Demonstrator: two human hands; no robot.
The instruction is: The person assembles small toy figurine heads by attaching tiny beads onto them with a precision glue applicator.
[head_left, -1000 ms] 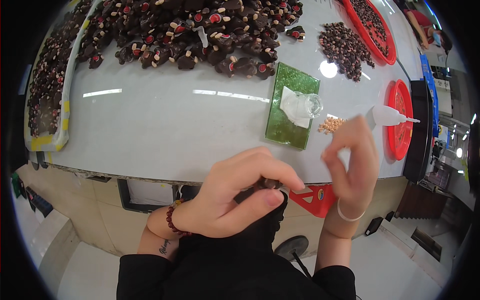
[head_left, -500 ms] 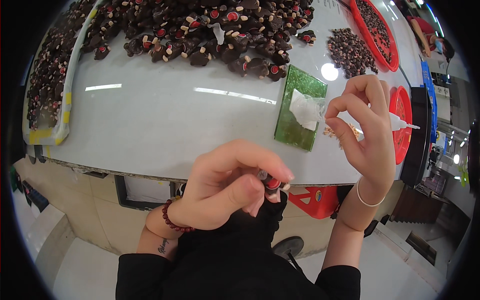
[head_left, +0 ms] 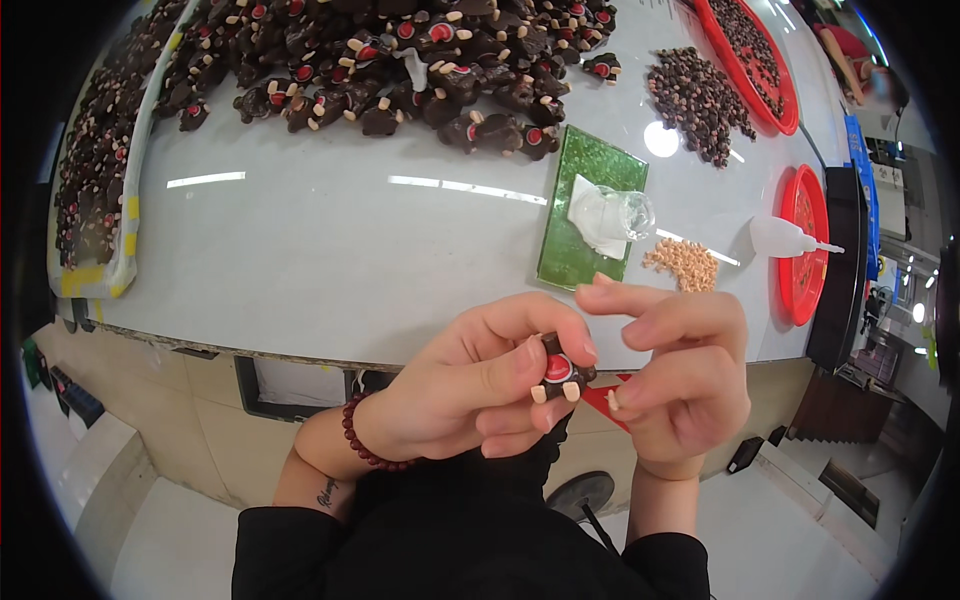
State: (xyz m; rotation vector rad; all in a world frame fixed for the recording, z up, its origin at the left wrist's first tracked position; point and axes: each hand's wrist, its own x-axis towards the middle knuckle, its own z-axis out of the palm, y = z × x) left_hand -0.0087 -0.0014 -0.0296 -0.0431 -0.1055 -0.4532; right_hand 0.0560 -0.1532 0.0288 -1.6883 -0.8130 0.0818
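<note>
Small dark brown figure (head_left: 556, 372) with a red round patch and pale pegs, pinched between thumb and fingers of the left hand (head_left: 470, 385), just below the table's (head_left: 300, 260) near edge. Likely light and rigid, with pegs that could snap or come unstuck if squeezed; best gripped by the dark body, away from the red patch and pale tips. Right hand (head_left: 675, 375) touching the figure's right side, fingers curled loosely, forefinger stretched out above it, holding nothing else as far as visible. Beyond the hands, a green mat (head_left: 575, 240) with a clear little jar (head_left: 625, 212) on white paper. Right of that, a heap of pale pegs (head_left: 683, 262) and a white squeeze bottle (head_left: 785, 238) on its side. Farther off, many similar brown figures (head_left: 400, 60) in a broad pile.
</note>
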